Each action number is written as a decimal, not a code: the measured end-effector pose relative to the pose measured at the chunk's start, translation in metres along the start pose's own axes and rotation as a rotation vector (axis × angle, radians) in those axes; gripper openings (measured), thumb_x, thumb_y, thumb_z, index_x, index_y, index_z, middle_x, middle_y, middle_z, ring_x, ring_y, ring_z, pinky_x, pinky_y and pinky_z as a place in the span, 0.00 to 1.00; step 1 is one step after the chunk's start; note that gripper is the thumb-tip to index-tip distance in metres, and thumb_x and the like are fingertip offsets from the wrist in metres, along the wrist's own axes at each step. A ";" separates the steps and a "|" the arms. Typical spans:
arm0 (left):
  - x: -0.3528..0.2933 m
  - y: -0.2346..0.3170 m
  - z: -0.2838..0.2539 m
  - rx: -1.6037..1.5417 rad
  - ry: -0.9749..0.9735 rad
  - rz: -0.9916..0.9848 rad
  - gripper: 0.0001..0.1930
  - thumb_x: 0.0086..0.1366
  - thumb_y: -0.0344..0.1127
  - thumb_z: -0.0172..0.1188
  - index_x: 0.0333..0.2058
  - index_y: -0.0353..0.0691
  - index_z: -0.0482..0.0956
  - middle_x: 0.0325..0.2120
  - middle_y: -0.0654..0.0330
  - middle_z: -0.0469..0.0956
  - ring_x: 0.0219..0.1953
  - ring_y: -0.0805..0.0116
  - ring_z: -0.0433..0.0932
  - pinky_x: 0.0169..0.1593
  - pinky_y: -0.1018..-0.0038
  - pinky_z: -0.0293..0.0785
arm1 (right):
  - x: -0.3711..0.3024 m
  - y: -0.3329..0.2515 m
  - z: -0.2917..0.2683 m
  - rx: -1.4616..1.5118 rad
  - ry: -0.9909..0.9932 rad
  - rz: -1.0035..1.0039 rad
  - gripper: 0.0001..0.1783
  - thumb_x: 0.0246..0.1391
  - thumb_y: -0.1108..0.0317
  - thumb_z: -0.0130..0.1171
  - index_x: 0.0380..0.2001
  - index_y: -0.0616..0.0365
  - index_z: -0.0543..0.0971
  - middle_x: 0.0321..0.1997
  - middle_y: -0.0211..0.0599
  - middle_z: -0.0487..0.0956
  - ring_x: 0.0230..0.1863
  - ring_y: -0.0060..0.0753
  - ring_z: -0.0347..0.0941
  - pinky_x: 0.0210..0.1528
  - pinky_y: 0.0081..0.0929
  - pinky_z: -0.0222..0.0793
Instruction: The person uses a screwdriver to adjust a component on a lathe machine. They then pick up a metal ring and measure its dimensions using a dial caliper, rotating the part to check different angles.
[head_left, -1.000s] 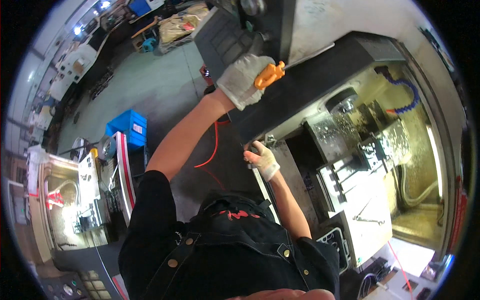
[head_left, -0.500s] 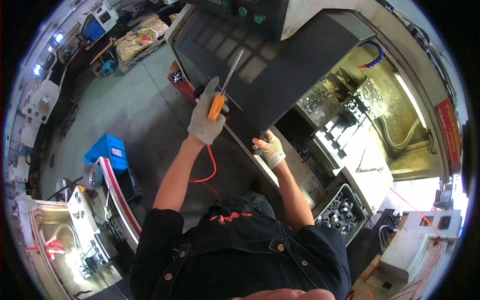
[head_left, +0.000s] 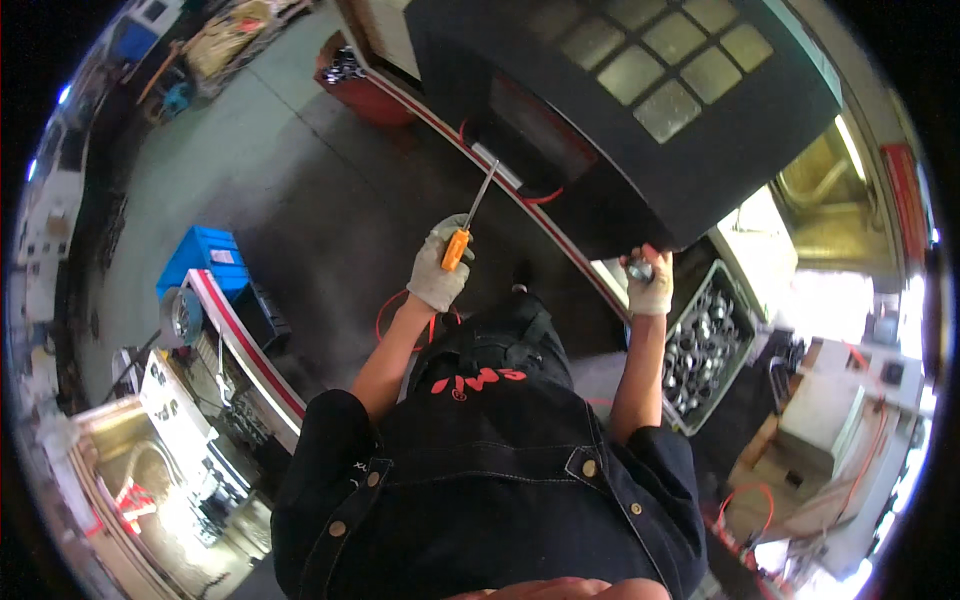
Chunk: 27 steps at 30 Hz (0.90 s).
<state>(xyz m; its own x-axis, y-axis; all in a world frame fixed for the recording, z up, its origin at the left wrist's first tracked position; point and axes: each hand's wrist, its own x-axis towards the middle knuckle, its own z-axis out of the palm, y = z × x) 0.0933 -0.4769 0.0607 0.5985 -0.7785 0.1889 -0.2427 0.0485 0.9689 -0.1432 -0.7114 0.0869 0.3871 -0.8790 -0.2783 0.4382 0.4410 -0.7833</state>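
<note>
My left hand (head_left: 438,268), in a white work glove, is closed around the orange handle of a screwdriver (head_left: 462,232); its metal shaft points up toward the lower edge of a big black machine door (head_left: 620,120) with square window panes. My right hand (head_left: 648,282), also gloved, grips a small grey metal part at the door's lower corner, just above a crate of metal parts. I wear a black shirt and black trousers.
A grey crate (head_left: 748,345) filled with several shiny metal pieces sits right of my legs. A blue bin (head_left: 200,262) stands on the concrete floor at left. A red cable (head_left: 392,312) loops near my left wrist. Machines and benches line the left and right edges.
The view has swung so the black door now fills the top. My left hand with the screwdriver came lower and nearer; my right hand shifted to the door's lower right corner.
</note>
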 end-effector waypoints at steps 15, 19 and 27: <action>-0.071 -0.046 0.028 -0.918 -0.078 -0.530 0.25 0.68 0.49 0.43 0.55 0.35 0.64 0.37 0.56 0.75 0.33 0.68 0.76 0.20 0.81 0.69 | -0.096 0.009 -0.049 0.630 0.132 0.317 0.23 0.56 0.53 0.49 0.47 0.58 0.71 0.49 0.44 0.74 0.49 0.46 0.70 0.46 0.44 0.71; -0.096 -0.037 0.029 -0.189 -0.054 -0.434 0.20 0.55 0.26 0.51 0.49 0.39 0.68 0.35 0.61 0.75 0.33 0.70 0.75 0.35 0.77 0.72 | -0.100 0.021 -0.015 0.571 -0.229 0.389 0.27 0.51 0.64 0.54 0.55 0.56 0.66 0.61 0.48 0.64 0.62 0.48 0.59 0.60 0.47 0.58; -0.217 0.004 0.029 0.030 0.403 -0.431 0.25 0.46 0.15 0.49 0.45 0.41 0.69 0.38 0.62 0.72 0.33 0.74 0.73 0.38 0.78 0.72 | -0.059 0.090 0.062 0.093 -0.766 0.928 0.22 0.51 0.50 0.59 0.44 0.51 0.72 0.49 0.42 0.73 0.47 0.45 0.72 0.39 0.31 0.74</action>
<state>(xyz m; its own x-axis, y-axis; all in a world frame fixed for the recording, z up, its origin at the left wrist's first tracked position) -0.0603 -0.3258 0.0193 0.8895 -0.4243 -0.1696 0.0693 -0.2415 0.9679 -0.0758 -0.6089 0.0675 0.9523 0.1014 -0.2878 -0.2176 0.8869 -0.4076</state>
